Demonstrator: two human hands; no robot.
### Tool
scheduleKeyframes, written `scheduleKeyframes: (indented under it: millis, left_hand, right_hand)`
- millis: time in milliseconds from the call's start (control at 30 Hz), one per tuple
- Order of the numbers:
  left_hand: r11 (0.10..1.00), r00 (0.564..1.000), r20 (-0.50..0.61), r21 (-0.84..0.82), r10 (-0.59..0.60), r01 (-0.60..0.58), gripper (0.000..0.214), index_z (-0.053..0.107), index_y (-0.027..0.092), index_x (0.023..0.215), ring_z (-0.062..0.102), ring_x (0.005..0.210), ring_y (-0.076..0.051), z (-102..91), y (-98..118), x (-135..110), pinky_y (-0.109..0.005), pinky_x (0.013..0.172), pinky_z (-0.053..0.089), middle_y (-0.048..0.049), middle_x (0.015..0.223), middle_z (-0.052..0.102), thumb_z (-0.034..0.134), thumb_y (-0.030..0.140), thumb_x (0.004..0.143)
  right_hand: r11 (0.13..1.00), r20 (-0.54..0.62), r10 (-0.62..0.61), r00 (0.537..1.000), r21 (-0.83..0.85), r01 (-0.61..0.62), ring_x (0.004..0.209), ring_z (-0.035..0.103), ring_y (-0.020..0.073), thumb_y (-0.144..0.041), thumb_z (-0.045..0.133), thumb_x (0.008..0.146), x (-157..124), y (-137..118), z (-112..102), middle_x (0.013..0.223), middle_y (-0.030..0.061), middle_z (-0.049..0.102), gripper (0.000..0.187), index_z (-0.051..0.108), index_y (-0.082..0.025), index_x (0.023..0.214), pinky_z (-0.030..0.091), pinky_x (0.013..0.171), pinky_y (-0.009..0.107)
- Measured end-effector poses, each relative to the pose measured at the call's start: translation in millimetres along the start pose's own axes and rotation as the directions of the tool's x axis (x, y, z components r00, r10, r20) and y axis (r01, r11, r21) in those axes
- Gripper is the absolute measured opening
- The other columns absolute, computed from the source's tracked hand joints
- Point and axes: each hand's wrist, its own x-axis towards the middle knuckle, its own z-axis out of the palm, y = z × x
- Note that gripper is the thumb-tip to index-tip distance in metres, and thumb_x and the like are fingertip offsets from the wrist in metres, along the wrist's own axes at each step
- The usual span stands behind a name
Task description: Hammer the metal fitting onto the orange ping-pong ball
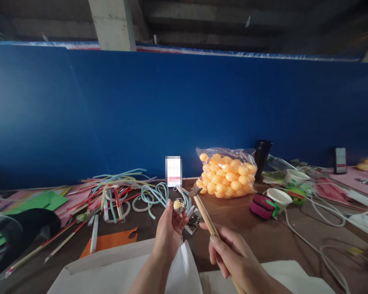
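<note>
My left hand (169, 226) is closed around a small shiny round metal piece (179, 206), silver with a yellowish middle; its exact kind is unclear. A hammer (206, 213) with a wooden handle and a small dark head is gripped in my right hand (230, 247). The hammer's head tilts up and to the left, near the metal piece but apart from it. Just behind and between the hands sits a small open box (192, 222) with shiny metal bits in it. Sheets of white paper (116, 269) lie under my forearms.
A clear bag of orange balls (227, 177) stands against the blue partition (184, 106). Pale blue tubing (155, 196), sticks and coloured paper (46, 202) crowd the left. Right are a pink pouch (263, 206), paper cups (279, 198), white cables (303, 234) and a black bottle (263, 157).
</note>
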Motion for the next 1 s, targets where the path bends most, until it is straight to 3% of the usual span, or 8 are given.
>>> scheduleKeyframes:
  millis: [100,167,233,300,533,800,1000]
  left_hand:
    - [0.998,0.998,0.04,0.023,0.051,-0.052,0.026,0.063,0.01,0.083,0.06,0.056,-0.01,-0.5,-2.6,-0.9,-0.022,0.053,0.055,-0.0059,0.07,0.066,0.065,0.037,0.083]
    - [0.994,0.993,0.065,0.047,0.094,-0.098,0.03,0.064,0.011,0.084,0.059,0.056,-0.01,-0.5,-4.7,-2.6,-0.022,0.053,0.054,-0.0045,0.069,0.066,0.068,0.04,0.079]
    - [0.987,0.988,0.086,0.087,0.13,-0.138,0.033,0.064,0.012,0.086,0.059,0.057,-0.011,-0.3,-6.7,-4.9,-0.022,0.054,0.053,-0.0027,0.068,0.064,0.07,0.043,0.077]
    - [0.978,0.984,0.089,0.13,0.155,-0.166,0.034,0.065,0.013,0.089,0.059,0.057,-0.011,-0.2,-8.0,-7.1,-0.022,0.055,0.052,-0.0011,0.066,0.063,0.069,0.045,0.077]
    - [0.96,0.977,0.072,0.183,0.2,-0.21,0.037,0.066,0.015,0.095,0.057,0.057,-0.011,-1.1,-9.3,-9.9,-0.023,0.055,0.052,-0.0006,0.066,0.061,0.068,0.046,0.077]
    - [0.964,0.977,0.084,0.165,0.197,-0.209,0.036,0.065,0.014,0.094,0.057,0.057,-0.011,-1.3,-10.5,-8.6,-0.023,0.054,0.053,-0.0003,0.066,0.062,0.068,0.046,0.078]
    - [0.968,0.978,0.082,0.15,0.19,-0.201,0.037,0.065,0.014,0.096,0.057,0.056,-0.01,-0.9,-10.3,-9.0,-0.023,0.053,0.052,-0.0008,0.069,0.063,0.068,0.046,0.078]
  right_hand:
    - [0.971,-0.11,0.015,0.994,-0.234,-0.041,0.039,0.046,0.0102,-0.048,0.042,0.096,5.5,-2.9,-9.8,0.064,-0.0022,0.058,0.04,0.059,-0.016,0.111,0.033,0.041,0.023]
    - [0.881,-0.17,-0.038,0.985,-0.471,-0.048,0.054,0.06,0.0179,-0.037,0.044,0.095,9.6,-0.8,-16.8,0.067,0.0017,0.064,0.027,0.063,-0.018,0.098,0.042,0.051,0.026]
    - [0.77,-0.192,-0.084,0.978,-0.636,-0.059,0.085,0.068,0.0259,-0.022,0.047,0.09,12.7,4.2,-22.1,0.087,0.0075,0.072,0.025,0.062,-0.021,0.109,0.048,0.071,0.031]
    - [0.668,-0.2,-0.046,0.979,-0.734,-0.118,0.1,0.067,0.0293,-0.014,0.046,0.085,14.2,10.5,-24.4,0.105,0.0114,0.073,0.04,0.055,-0.021,0.123,0.047,0.08,0.035]
    - [0.475,-0.233,0.032,0.972,-0.852,-0.22,0.103,0.068,0.0332,-0.014,0.043,0.085,15.0,19.1,-23.3,0.129,0.0176,0.062,0.051,0.042,-0.017,0.136,0.049,0.078,0.039]
    - [0.371,-0.215,0.04,0.976,-0.904,-0.214,0.094,0.071,0.0304,-0.012,0.044,0.084,14.5,18.7,-24.3,0.114,0.0149,0.069,0.047,0.05,-0.019,0.13,0.05,0.07,0.034]
    - [0.306,-0.224,0.001,0.975,-0.928,-0.214,0.084,0.071,0.0333,-0.018,0.051,0.082,12.5,19.6,-20.9,0.104,0.0166,0.069,0.036,0.062,-0.016,0.117,0.051,0.066,0.038]
